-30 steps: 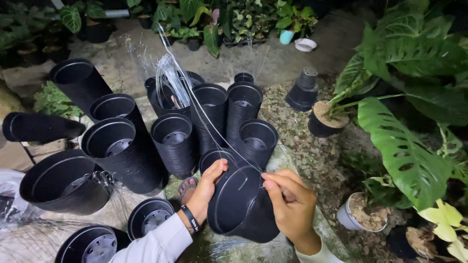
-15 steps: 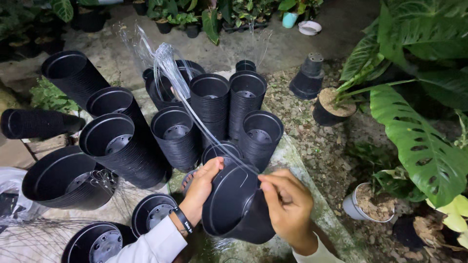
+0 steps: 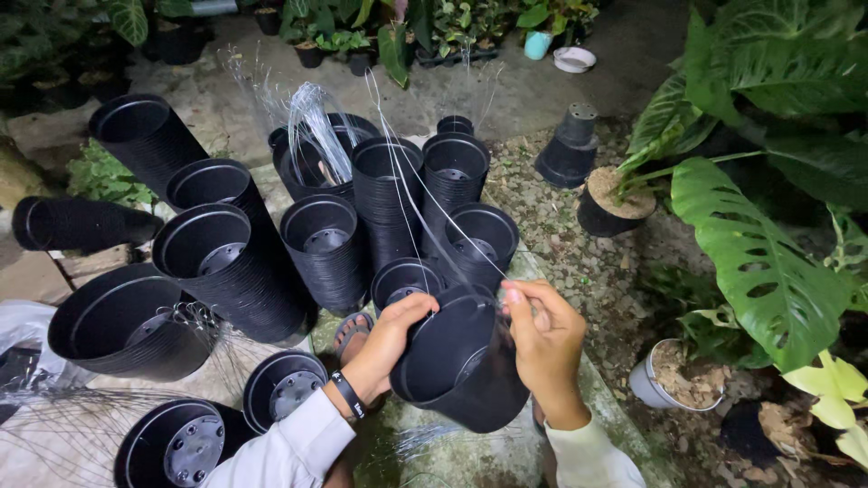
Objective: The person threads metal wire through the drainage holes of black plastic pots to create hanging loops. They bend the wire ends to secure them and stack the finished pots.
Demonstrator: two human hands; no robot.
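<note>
Lower centre of the frame: the left hand [image 3: 391, 333] is curled closed over the near rim of a round black plastic nursery pot [image 3: 461, 361], tilting its mouth toward the upper left, while the right hand [image 3: 547, 339] pinches a thin clear plastic wire [image 3: 425, 203] at the far rim. The step seems best done with the pot held steady and the wire kept taut, clear of the stacked black plastic pots [image 3: 384, 194] behind at upper centre.

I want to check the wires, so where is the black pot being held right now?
In the head view the black pot sits low and centre, gripped at its rim by the left hand and right hand, just in front of the pot stacks.
</note>
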